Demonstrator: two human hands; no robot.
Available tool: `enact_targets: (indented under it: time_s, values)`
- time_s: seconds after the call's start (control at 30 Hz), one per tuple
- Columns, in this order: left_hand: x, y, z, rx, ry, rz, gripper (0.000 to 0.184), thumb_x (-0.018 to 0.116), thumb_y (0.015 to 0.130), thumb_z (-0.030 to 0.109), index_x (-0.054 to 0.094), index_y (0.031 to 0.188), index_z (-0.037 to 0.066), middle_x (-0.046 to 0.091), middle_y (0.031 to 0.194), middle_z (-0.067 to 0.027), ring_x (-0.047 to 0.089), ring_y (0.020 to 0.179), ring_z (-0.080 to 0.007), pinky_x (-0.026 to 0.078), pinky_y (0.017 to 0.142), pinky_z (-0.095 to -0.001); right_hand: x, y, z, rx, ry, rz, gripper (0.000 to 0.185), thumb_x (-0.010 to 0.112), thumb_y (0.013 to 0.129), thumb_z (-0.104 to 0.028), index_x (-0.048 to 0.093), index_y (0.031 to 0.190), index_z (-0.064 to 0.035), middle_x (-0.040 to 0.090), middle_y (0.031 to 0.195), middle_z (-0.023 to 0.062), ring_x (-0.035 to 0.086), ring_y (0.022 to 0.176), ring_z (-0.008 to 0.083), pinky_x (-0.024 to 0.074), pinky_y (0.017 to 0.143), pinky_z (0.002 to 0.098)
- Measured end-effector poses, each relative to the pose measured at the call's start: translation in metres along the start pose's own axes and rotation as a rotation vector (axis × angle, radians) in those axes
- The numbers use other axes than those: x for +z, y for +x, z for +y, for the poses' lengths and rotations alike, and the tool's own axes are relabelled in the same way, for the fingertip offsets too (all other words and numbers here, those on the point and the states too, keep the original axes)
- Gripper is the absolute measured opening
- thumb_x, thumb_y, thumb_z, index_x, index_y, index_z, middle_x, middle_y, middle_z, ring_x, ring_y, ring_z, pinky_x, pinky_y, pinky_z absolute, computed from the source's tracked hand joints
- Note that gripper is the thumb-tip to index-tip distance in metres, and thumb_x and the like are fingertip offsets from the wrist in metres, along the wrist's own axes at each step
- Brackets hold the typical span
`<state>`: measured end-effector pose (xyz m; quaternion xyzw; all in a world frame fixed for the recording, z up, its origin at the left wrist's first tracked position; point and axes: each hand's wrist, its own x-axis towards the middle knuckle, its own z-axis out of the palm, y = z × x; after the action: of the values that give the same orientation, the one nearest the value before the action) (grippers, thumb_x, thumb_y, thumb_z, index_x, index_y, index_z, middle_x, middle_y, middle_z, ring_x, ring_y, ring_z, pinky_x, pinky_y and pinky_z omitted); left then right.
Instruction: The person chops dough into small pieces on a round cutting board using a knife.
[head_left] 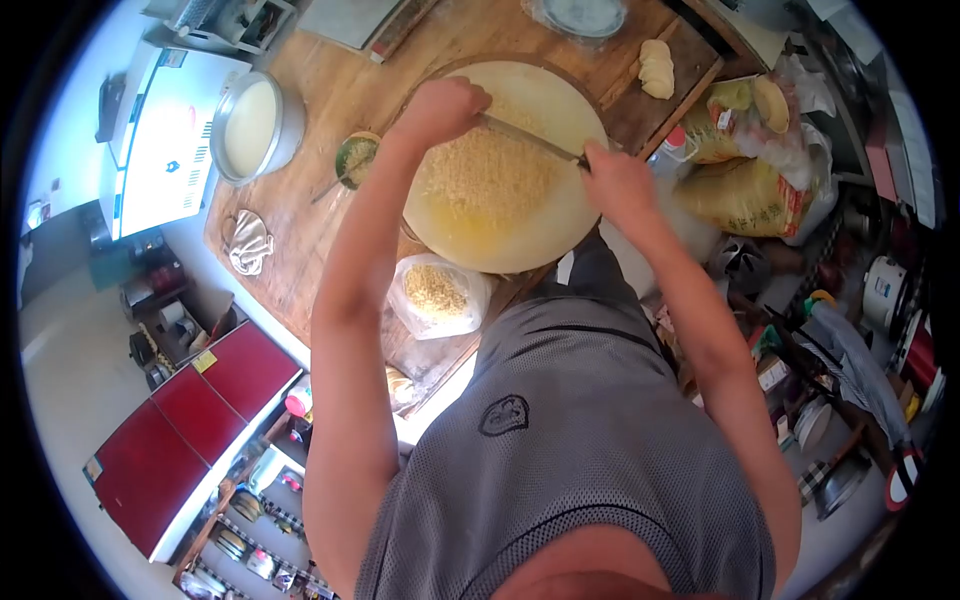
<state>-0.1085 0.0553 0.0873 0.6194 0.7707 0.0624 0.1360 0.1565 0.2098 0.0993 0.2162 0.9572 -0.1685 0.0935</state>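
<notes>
A large round cutting board (560, 235) lies on the wooden table, with a spread of finely chopped pale-yellow bits (480, 180) over its middle. Across the far part of the board runs a long knife (530, 138). My right hand (615, 182) is closed around its dark handle at the board's right edge. At the other end, my left hand (443, 110) is closed on the blade's tip end, its fingers partly hidden. Close to the board's near left edge sits a clear plastic bag (435, 297) holding coarser yellow bits.
Left of the board stand a small green-patterned bowl (355, 160), a crumpled cloth (250, 242) and a large metal pot (293, 125) of whitish contents. Pale round pieces (656, 69) lie at the far right. Sacks (740, 195) crowd the right side.
</notes>
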Motion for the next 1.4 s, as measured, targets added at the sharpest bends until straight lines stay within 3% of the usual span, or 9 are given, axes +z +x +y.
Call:
enact_targets:
  time_s: [0.2, 0.37, 0.47, 0.7, 0.8, 1.0, 1.1, 1.17, 1.4]
  values:
    - [0.009, 0.014, -0.012, 0.005, 0.067, 0.019, 0.015, 0.075, 0.085, 0.025, 0.071, 0.089, 0.011, 0.070, 0.091, -0.0092, 0.067, 0.097, -0.0313, 0.055, 0.079, -0.0471, 0.006, 0.015, 0.004, 0.037, -0.012, 0.019, 0.019, 0.064, 0.092, -0.020, 0.060, 0.103, -0.0057, 0.071, 0.087, 0.0217, 0.071, 0.086, 0.0429, 0.0554, 0.072, 0.0543]
    - [0.001, 0.009, -0.008, 0.050, 0.003, 0.179, 0.014, 0.075, 0.084, 0.025, 0.071, 0.088, 0.012, 0.070, 0.091, -0.0098, 0.067, 0.095, -0.0335, 0.055, 0.078, -0.0479, -0.018, 0.012, 0.002, 0.020, 0.026, 0.083, 0.016, 0.062, 0.092, -0.019, 0.059, 0.100, -0.0059, 0.071, 0.085, 0.0207, 0.071, 0.085, 0.0425, 0.0549, 0.072, 0.0546]
    - [0.011, 0.017, -0.014, -0.009, 0.026, 0.056, 0.015, 0.076, 0.084, 0.026, 0.070, 0.088, 0.012, 0.070, 0.091, -0.0098, 0.068, 0.094, -0.0341, 0.054, 0.077, -0.0485, 0.000, 0.022, 0.010, -0.005, -0.019, 0.053, 0.015, 0.062, 0.092, -0.019, 0.059, 0.099, -0.0060, 0.071, 0.084, 0.0199, 0.071, 0.085, 0.0426, 0.0545, 0.072, 0.0552]
    - [0.012, 0.018, -0.015, 0.062, 0.016, 0.135, 0.017, 0.077, 0.084, 0.027, 0.069, 0.087, 0.012, 0.070, 0.091, -0.0105, 0.068, 0.092, -0.0342, 0.054, 0.076, -0.0487, -0.003, 0.025, 0.013, -0.010, -0.019, 0.079, 0.015, 0.062, 0.092, -0.018, 0.059, 0.100, -0.0062, 0.072, 0.085, 0.0185, 0.071, 0.085, 0.0423, 0.0552, 0.073, 0.0544]
    - [0.009, 0.016, -0.008, -0.030, 0.029, 0.087, 0.017, 0.077, 0.083, 0.026, 0.069, 0.087, 0.011, 0.071, 0.089, -0.0109, 0.068, 0.092, -0.0347, 0.054, 0.076, -0.0484, -0.002, 0.024, 0.016, 0.027, -0.038, 0.013, 0.022, 0.065, 0.093, -0.027, 0.060, 0.103, -0.0083, 0.072, 0.088, 0.0205, 0.070, 0.086, 0.0428, 0.0539, 0.073, 0.0553]
    - [0.014, 0.028, -0.018, 0.005, 0.069, 0.176, 0.018, 0.078, 0.083, 0.026, 0.068, 0.086, 0.011, 0.071, 0.085, -0.0101, 0.069, 0.092, -0.0340, 0.055, 0.076, -0.0476, -0.004, 0.037, 0.020, 0.001, -0.043, 0.075, 0.021, 0.065, 0.092, -0.025, 0.059, 0.103, -0.0079, 0.071, 0.087, 0.0191, 0.070, 0.087, 0.0413, 0.0538, 0.072, 0.0548]
    - [0.011, 0.021, -0.016, -0.058, -0.017, 0.140, 0.019, 0.078, 0.083, 0.027, 0.068, 0.086, 0.011, 0.070, 0.084, -0.0101, 0.068, 0.092, -0.0338, 0.054, 0.075, -0.0477, -0.012, 0.031, 0.016, -0.015, -0.020, 0.111, 0.011, 0.060, 0.089, -0.014, 0.060, 0.097, -0.0066, 0.071, 0.084, 0.0195, 0.071, 0.083, 0.0414, 0.0548, 0.069, 0.0544]
    - [0.010, 0.022, -0.019, 0.023, 0.038, 0.182, 0.018, 0.078, 0.083, 0.026, 0.068, 0.087, 0.012, 0.070, 0.086, -0.0096, 0.068, 0.091, -0.0340, 0.054, 0.075, -0.0477, -0.009, 0.032, 0.016, -0.043, -0.003, 0.129, 0.010, 0.059, 0.089, -0.015, 0.060, 0.095, -0.0070, 0.071, 0.083, 0.0200, 0.071, 0.082, 0.0415, 0.0544, 0.069, 0.0549]
    - [-0.003, 0.005, -0.007, -0.042, 0.020, 0.253, 0.018, 0.078, 0.083, 0.027, 0.068, 0.086, 0.012, 0.070, 0.088, -0.0072, 0.067, 0.094, -0.0320, 0.055, 0.075, -0.0469, -0.018, 0.038, 0.021, -0.043, -0.057, 0.121, 0.017, 0.064, 0.091, -0.023, 0.059, 0.099, -0.0092, 0.070, 0.083, 0.0176, 0.069, 0.083, 0.0408, 0.0527, 0.069, 0.0546]
